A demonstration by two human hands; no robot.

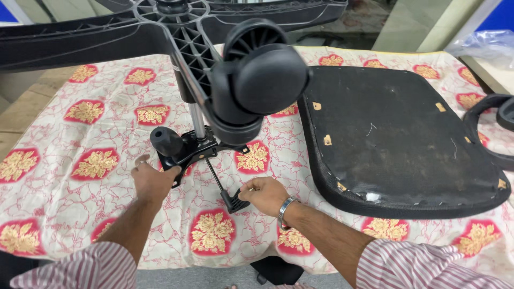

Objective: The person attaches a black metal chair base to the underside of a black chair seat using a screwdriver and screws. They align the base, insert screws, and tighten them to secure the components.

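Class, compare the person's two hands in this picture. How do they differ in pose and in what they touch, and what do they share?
The left hand lies palm down, fingers spread, against the black tilt mechanism plate; the right hand is curled, pinching the black lever paddle. The right wrist wears a metal bangle; the left wrist is bare. Both reach out from striped sleeves over the flowered cloth.

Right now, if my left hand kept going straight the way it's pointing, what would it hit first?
Probably the black mechanism plate of the upturned chair base: the left hand points up and right at it, fingertips already at its edge. The round black knob lies just beyond.
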